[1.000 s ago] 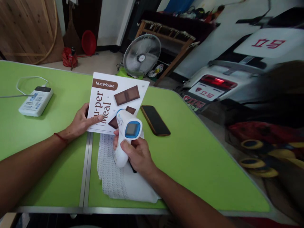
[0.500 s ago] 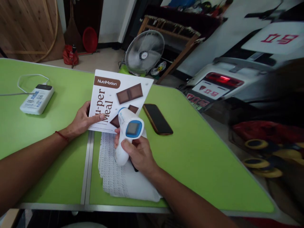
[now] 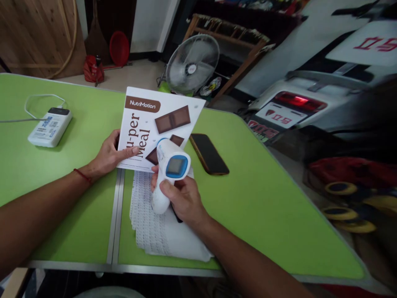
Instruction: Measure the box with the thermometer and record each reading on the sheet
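Your left hand (image 3: 107, 157) still pinches the white NutriMotion chocolate-bar pack (image 3: 158, 124) upright, and your right hand (image 3: 182, 198) keeps its closed grip on the white-and-blue handheld scanner gun (image 3: 169, 174), apparently aimed at the pack, hardly moved.

place: looks like a home garage or storeroom doubling as a work spot, not an office

desk: bright green folding desk (image 3: 266, 198) with a metal seam down the middle, pretty makeshift

far right: parked scooter (image 3: 297, 103) with its red tail light on, right beside the desk

far middle: pedestal fan (image 3: 192, 64) sitting on the floor, wooden rack (image 3: 229, 37) piled with clutter behind it

far left: wood-panelled wall (image 3: 37, 33), red bag (image 3: 93, 70) and red round thing (image 3: 119, 47) dumped on the floor

floor: bare pale concrete or tile, can't tell which
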`<state>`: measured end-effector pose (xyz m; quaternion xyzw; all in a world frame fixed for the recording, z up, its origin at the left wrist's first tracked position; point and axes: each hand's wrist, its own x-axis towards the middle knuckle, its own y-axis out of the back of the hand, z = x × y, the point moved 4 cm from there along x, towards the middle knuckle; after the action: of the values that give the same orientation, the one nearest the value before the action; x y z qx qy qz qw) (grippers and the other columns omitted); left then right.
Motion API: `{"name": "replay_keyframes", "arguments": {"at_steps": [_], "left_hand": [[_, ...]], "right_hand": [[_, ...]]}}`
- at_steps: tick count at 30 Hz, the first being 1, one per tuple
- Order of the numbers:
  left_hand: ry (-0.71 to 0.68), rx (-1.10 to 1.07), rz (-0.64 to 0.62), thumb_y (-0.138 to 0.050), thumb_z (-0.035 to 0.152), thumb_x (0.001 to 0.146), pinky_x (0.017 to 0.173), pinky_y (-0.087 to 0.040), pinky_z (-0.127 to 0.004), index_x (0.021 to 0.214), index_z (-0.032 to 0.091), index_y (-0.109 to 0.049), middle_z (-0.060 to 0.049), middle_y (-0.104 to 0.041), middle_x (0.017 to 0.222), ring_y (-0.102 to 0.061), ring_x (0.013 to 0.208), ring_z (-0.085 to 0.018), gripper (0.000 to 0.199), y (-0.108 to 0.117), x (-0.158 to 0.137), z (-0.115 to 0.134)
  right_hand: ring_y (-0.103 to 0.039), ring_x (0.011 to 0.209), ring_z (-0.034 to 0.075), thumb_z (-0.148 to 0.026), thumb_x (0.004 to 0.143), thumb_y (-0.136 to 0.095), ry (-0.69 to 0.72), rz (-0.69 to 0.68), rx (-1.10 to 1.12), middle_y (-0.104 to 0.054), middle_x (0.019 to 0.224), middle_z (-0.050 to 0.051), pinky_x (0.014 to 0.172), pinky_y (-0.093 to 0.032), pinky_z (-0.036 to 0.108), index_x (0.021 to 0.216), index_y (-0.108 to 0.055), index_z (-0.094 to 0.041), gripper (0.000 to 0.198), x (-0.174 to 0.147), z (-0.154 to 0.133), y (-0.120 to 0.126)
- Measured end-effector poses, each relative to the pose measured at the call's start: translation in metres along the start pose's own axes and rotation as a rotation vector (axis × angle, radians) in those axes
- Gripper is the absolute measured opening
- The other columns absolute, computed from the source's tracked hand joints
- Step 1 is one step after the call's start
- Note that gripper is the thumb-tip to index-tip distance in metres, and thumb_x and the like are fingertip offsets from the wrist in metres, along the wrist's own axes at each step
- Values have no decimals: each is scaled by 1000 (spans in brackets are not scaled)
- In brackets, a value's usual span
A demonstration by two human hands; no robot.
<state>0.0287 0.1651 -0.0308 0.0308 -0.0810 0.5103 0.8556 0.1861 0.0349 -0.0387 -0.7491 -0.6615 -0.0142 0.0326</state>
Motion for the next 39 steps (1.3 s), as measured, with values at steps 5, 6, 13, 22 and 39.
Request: {"name": "replay_keyframes", "arguments": {"at_steps": [5, 6, 13, 22, 39], "left_hand": [[-14, -6, 2, -87, 49, 64, 85, -56, -41, 107, 18, -59, -9, -69, 107, -65, 106, -29, 59, -1, 0, 0], [-15, -9, 0, -87, 49, 64, 86, -56, -42, 105, 18, -59, -8, -70, 107, -65, 107, -29, 59, -1, 0, 1], [-25, -12, 3, -88, 49, 64, 86, -57, -43, 104, 19, -60, -8, -70, 104, -66, 108, -31, 58, -1, 1, 2], [-91, -13, 66, -86, 50, 70, 92, -56, -44, 113, 18, -57, -10, -68, 118, -65, 112, -31, 61, 4, -1, 2], [-254, 166, 245, -84, 58, 72, 109, -46, -40, 128, 25, -47, -7, -54, 140, -47, 135, -32, 75, 25, 18, -13]], "right_hand": [[-55, 65, 16, -58, 74, -74, -2, 10, -44, -60, 69, 0, 60, -48, 34, 77, -62, -23, 37, -1, -1, 2], [-55, 64, 16, -58, 74, -75, -5, 11, -43, -61, 69, 0, 60, -48, 34, 77, -63, -23, 37, -1, -1, 2], [-55, 64, 16, -57, 73, -75, -5, 10, -46, -62, 70, 0, 61, -49, 35, 77, -64, -24, 35, 0, -1, 3], [-58, 67, 17, -46, 75, -73, 96, 59, -152, -66, 73, 0, 67, -52, 37, 78, -66, -24, 23, 5, -17, 15], [-64, 97, 35, -42, 77, -74, 93, 289, -1241, -69, 103, 17, 77, -51, 48, 102, -71, -19, 34, 36, 2, 95]]}}
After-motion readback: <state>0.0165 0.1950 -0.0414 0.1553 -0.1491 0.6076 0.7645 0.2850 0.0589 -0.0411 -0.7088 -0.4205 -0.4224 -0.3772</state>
